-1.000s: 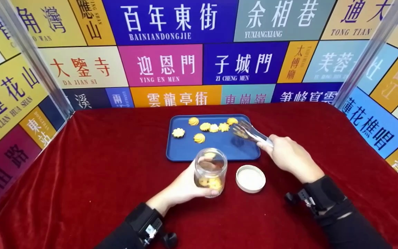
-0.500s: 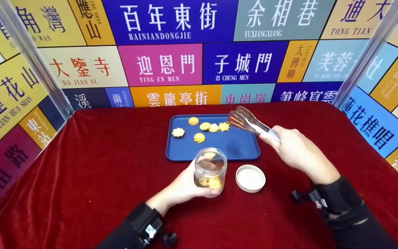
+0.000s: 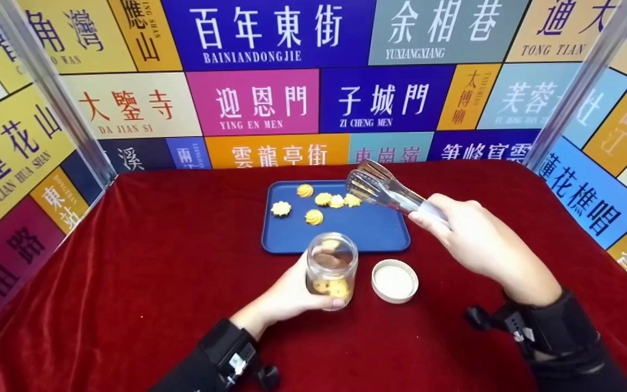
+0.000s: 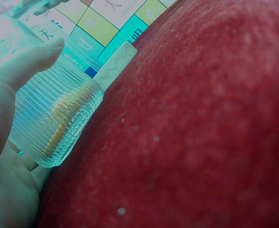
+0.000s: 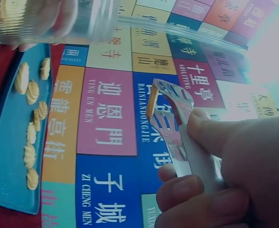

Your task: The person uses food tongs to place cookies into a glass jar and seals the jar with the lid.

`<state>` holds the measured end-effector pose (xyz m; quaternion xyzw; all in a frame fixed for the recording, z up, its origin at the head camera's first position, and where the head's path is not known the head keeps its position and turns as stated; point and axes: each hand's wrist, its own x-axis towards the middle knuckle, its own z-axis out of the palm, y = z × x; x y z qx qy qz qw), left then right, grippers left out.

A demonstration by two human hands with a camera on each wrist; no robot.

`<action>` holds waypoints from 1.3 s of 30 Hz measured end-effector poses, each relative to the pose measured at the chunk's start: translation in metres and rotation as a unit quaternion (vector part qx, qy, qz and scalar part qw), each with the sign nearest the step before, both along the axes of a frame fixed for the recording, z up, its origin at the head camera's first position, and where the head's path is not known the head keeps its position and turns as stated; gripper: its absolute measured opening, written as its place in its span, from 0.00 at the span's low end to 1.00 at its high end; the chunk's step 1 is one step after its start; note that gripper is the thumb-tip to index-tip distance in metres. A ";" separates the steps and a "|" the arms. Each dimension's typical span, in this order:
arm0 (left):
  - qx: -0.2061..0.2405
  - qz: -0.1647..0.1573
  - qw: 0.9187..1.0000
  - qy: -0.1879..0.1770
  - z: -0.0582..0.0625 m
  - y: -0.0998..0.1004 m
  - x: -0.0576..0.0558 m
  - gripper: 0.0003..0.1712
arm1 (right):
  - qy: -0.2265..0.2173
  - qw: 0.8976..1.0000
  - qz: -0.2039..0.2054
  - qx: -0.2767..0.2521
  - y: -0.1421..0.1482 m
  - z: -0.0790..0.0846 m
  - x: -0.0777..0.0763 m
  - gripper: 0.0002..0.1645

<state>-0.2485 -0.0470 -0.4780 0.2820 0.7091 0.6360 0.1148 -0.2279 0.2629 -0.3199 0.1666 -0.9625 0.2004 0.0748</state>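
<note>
My left hand [image 3: 286, 296] holds a clear, ribbed glass jar [image 3: 333, 267] upright from its left side, thumb across the front. Yellow cookies [image 3: 331, 288] lie in the jar's bottom. In my right hand [image 3: 477, 234] is a pair of slotted serving tongs [image 3: 381, 188], raised over the back right of the blue tray [image 3: 384, 228]. Between the tong heads, the right wrist view shows a thin orange-brown strip [image 5: 152, 102]; I cannot tell whether it is a cookie. Several piped cookies [image 3: 314, 218] are on the tray; the tong heads partly cover one at the right.
A round, pale lid [image 3: 394, 281] lies on the dark red cloth [image 3: 183, 245], just right of the jar. Behind the tray stands a wall [image 3: 264, 103] of coloured name panels, with metal posts [image 3: 68, 98] at its corners.
The tongs have lifted from the tray's right side and swung slightly left, while the right wrist moved right and down. A cookie at the back right no longer shows. Left hand and jar are still.
</note>
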 end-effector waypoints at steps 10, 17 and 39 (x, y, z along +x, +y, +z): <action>0.007 -0.006 1.000 0.003 -0.001 0.000 -0.001 0.53 | -0.009 0.999 0.035 0.008 -0.005 0.009 0.015 0.23; 0.025 -0.018 1.000 0.001 -0.003 0.001 -0.003 0.54 | -0.034 0.996 0.069 0.034 -0.010 0.012 0.024 0.24; 0.015 -0.018 1.000 -0.011 0.000 0.000 -0.001 0.59 | -0.064 0.987 0.131 0.072 -0.017 0.003 0.023 0.26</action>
